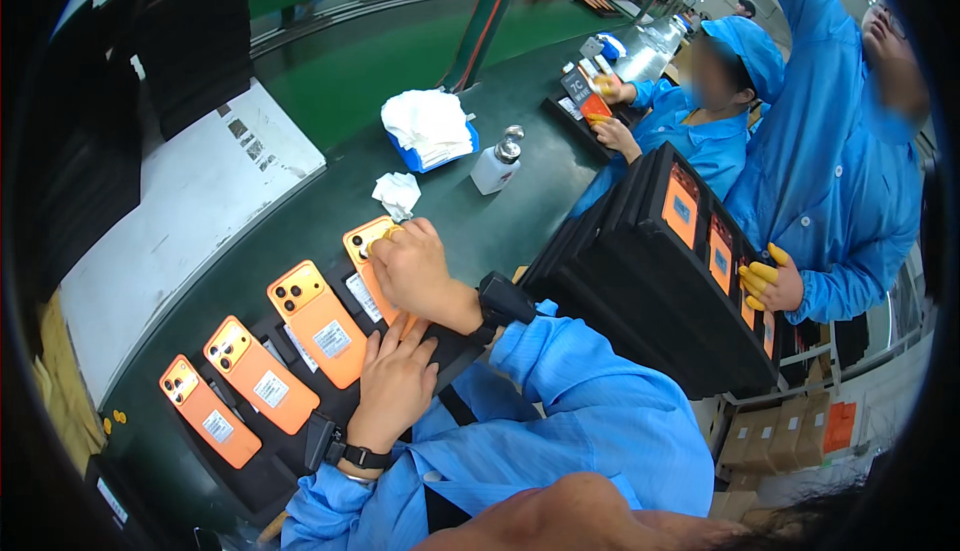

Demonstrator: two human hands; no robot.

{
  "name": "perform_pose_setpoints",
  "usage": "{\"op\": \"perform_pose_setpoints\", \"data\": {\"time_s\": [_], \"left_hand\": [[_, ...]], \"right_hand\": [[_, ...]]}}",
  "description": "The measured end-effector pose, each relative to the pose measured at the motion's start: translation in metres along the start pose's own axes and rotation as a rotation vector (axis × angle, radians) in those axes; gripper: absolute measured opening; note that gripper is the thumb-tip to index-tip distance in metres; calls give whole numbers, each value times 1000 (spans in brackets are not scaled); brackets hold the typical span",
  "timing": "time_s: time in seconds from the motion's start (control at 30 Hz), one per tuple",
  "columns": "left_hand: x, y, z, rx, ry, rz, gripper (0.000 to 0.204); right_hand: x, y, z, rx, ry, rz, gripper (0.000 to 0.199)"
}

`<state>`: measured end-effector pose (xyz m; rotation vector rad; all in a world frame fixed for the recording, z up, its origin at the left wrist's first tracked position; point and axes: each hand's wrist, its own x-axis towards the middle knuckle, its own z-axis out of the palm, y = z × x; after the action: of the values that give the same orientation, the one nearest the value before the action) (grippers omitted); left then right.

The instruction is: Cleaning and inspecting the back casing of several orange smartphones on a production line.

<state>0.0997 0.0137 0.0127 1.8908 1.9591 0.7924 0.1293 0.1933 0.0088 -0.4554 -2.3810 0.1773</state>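
Several orange phones lie backs up in a row on a black tray (pixel 270 481), white labels on their backs. The phone at the right end (pixel 356 242) is under my hands. My right hand (pixel 415 266) is closed at its camera block, yellow finger covers on the fingertips; what it pinches, if anything, is hidden. Flat over that phone's lower end rests my left hand (pixel 393 381), fingers stretched out. Left of it lie a second phone (pixel 310 301), a third phone (pixel 258 376) and the leftmost phone (pixel 205 411).
Beyond the tray are a crumpled white tissue (pixel 397 194), a blue pack of white wipes (pixel 430 131) and a pump bottle (pixel 495 163). Stacked black trays (pixel 640 271) rise at my right. One co-worker (pixel 700 121) sits handling a box; another co-worker (pixel 840 171) stands touching the stack.
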Motion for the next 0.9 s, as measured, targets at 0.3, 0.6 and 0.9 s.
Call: {"op": "perform_pose_setpoints", "data": {"time_s": [0.3, 0.6, 0.9], "left_hand": [[1, -4, 8, -9, 0, 38, 34], [-2, -4, 9, -31, 2, 6, 34], [-2, -5, 6, -13, -18, -8, 35]], "right_hand": [[19, -5, 11, -85, -117, -103, 13], [18, 32, -31, 22, -324, -14, 8], [16, 22, -5, 188, -120, -78, 8]]}}
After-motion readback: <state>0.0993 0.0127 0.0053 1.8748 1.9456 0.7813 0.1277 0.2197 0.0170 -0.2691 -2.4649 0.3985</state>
